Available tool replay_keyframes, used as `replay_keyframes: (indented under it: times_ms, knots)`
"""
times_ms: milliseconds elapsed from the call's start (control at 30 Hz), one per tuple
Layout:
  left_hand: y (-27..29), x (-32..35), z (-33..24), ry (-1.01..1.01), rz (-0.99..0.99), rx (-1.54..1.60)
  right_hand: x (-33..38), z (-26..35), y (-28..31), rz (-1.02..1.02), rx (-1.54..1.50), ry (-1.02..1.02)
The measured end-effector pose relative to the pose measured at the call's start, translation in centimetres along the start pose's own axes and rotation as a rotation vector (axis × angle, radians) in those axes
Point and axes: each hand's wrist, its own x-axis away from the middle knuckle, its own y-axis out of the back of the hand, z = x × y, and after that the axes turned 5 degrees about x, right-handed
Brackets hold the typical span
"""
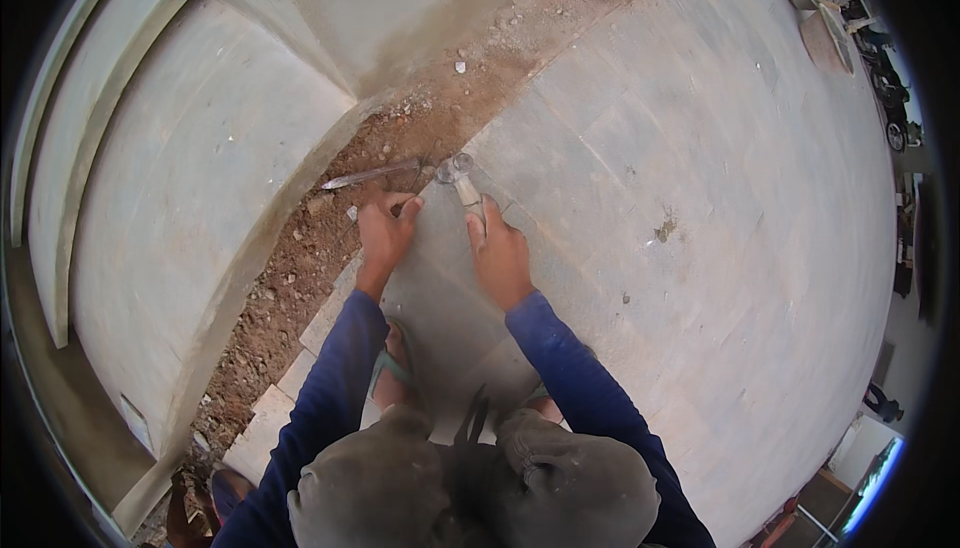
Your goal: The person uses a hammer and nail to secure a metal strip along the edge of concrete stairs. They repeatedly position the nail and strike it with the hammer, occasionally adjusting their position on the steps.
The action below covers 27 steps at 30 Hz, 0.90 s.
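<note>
My right hand [502,256] is wrapped round the pale handle of a hammer [467,191]. The hammer's rounded metal head is at the edge of the slabs, beside the dirt strip. Close by on the left, my left hand [387,236] is closed, thumb and finger pinched together. What it grips, if anything, is too small to make out. Just beyond it, a long, shiny, pointed bar [370,174], like a chisel, lies over the dirt. Thin dark strands [427,156] show between that bar and the hammer head.
A strip of reddish dirt [270,298] with stones runs between grey paving slabs [680,158] and a concrete ledge [200,148]. A smooth wall corner [370,18] rises beyond. Another person's foot [228,488] shows at lower left. Wheelbarrow-like trays [828,40] stand at far right.
</note>
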Motion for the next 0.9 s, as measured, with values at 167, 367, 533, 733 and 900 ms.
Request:
replay_keyframes:
  times_ms: [167, 367, 533, 733, 900]
  knots:
    - [0.7, -0.5, 0.2, 0.002, 0.014, -0.04, -0.1, 1.4, 0.0, -0.028, -0.019, 0.041]
    - [0.4, 0.1, 0.2, -0.029, 0.022, -0.063, 0.5, 0.0, -0.4, -0.015, 0.023, 0.046]
    - [0.6, -0.4, -1.0, 0.029, 0.081, -0.082, 0.9, -0.7, -0.6, 0.042, 0.007, -0.043]
    - [0.8, 0.0, -0.5, 0.057, 0.106, -0.086, 1.1, -1.3, -1.1, -0.001, 0.059, 0.001]
    - [0.5, -0.6, -0.4, -0.009, 0.07, -0.073, 0.6, -1.1, -0.2, -0.019, 0.026, 0.013]
